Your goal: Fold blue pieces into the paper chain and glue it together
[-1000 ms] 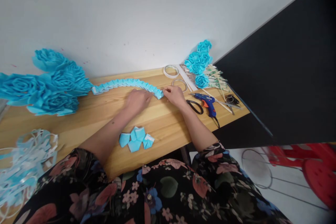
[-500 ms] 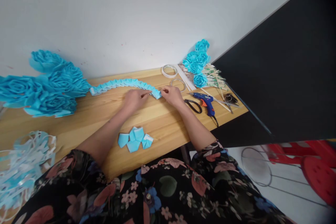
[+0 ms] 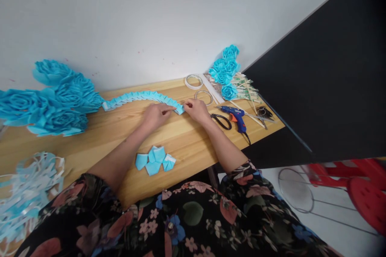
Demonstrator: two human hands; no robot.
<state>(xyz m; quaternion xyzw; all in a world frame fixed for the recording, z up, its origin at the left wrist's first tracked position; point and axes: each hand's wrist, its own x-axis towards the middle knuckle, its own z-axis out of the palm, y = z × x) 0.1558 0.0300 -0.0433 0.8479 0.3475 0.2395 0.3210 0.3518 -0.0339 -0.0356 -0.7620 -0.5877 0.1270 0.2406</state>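
A long curved chain of overlapping folded blue petals (image 3: 141,96) lies across the table, its right end between my two hands. My left hand (image 3: 157,115) is closed at the lower side of that end, thumb and forefinger meeting at the petals. From the right, my right hand (image 3: 195,109) pinches the tip of the chain, its other fingers curled in. Several loose folded blue petals (image 3: 155,160) lie in a small pile on the table in front of my forearms.
Large blue flowers (image 3: 60,96) stand at left, above pale strip scraps (image 3: 33,192). At right are a tape roll (image 3: 194,82), a metal ring (image 3: 204,97), black-handled scissors (image 3: 221,121), a blue glue gun (image 3: 237,116), small blue roses (image 3: 223,70) and sticks (image 3: 247,88).
My left forefinger has stretched a little further right along the chain's end. My right hand keeps its pinch in nearly the same place.
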